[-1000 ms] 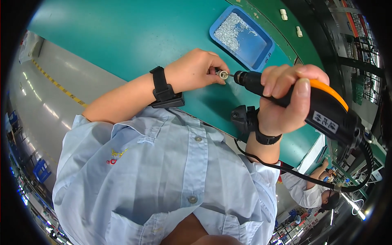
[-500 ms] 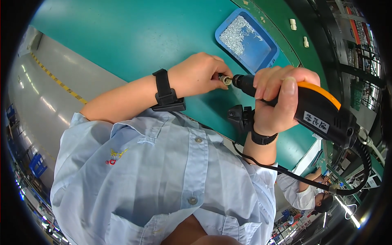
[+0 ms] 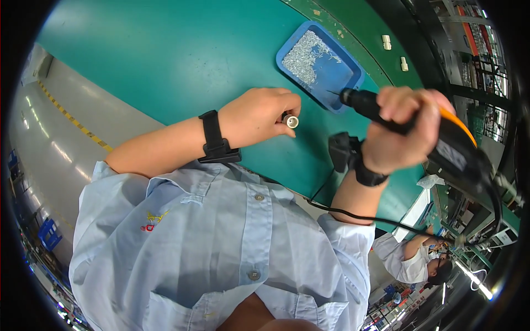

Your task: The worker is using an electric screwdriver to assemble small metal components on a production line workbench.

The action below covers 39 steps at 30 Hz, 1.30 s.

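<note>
My left hand (image 3: 259, 117) is closed around a small round fitting (image 3: 291, 122), its pale hollow end facing out between thumb and fingers; the rest of it is hidden in the hand. My right hand (image 3: 402, 129), slightly blurred, grips a black and orange electric screwdriver (image 3: 454, 154). The screwdriver's thin bit points left, over the near right part of a blue tray (image 3: 359, 81), apart from the fitting. Many small silver screws (image 3: 303, 58) lie heaped in the tray's left part.
A green work table (image 3: 165, 60) spreads under the hands. Two small cream fittings (image 3: 386, 42) lie on the strip beyond the tray. The screwdriver's black cable loops down at the right. Another person (image 3: 414, 262) sits at the lower right.
The screwdriver has pulled away from the fitting, rightward and up, and its bit is now over the tray. My left hand has lowered slightly and moved left, still holding the fitting.
</note>
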### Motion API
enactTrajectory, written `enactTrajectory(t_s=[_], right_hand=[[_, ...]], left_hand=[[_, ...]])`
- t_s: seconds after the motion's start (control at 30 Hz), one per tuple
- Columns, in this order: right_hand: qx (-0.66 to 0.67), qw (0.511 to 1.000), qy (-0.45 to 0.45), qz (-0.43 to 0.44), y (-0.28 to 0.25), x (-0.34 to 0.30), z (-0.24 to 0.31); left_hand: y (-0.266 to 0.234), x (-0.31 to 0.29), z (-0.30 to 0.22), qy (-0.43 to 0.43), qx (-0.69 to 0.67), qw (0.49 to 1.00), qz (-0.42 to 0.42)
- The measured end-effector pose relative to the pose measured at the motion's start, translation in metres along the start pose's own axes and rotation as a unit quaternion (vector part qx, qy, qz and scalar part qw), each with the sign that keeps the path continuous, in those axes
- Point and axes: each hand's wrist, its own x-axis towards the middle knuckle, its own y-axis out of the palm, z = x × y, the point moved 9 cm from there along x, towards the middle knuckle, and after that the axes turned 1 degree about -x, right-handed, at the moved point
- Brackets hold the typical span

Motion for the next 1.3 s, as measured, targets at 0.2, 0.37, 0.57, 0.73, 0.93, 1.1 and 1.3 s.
enactTrajectory(t_s=[0.2, 0.37, 0.57, 0.73, 0.93, 1.1, 1.3], right_hand=[[-0.054, 0.997, 0.041, -0.029, -0.015, -0.008, -0.043], [0.01, 1.0, 0.018, 0.01, -0.007, -0.021, -0.01], [0.078, 0.992, -0.029, 0.095, 0.013, -0.035, 0.034], [0.081, 0.992, -0.033, 0.089, 0.019, -0.04, 0.047], [0.083, 0.992, -0.031, 0.089, 0.019, -0.045, 0.043], [0.091, 0.989, -0.024, 0.111, 0.021, -0.047, 0.038], [0.081, 0.988, -0.023, 0.128, 0.029, -0.053, 0.036]], left_hand=[[-0.01, 0.004, -0.006, 0.001, -0.004, 1.0, -0.012], [-0.026, 0.009, -0.019, 0.085, 0.088, 0.987, -0.103], [-0.017, 0.011, -0.018, 0.121, 0.019, 0.99, -0.077], [-0.02, 0.004, -0.016, 0.108, -0.023, 0.991, -0.079], [-0.018, -0.001, -0.021, 0.134, 0.016, 0.988, -0.08], [-0.018, -0.01, -0.029, 0.144, 0.081, 0.982, -0.094], [-0.018, -0.012, -0.034, 0.12, 0.162, 0.975, -0.09]])
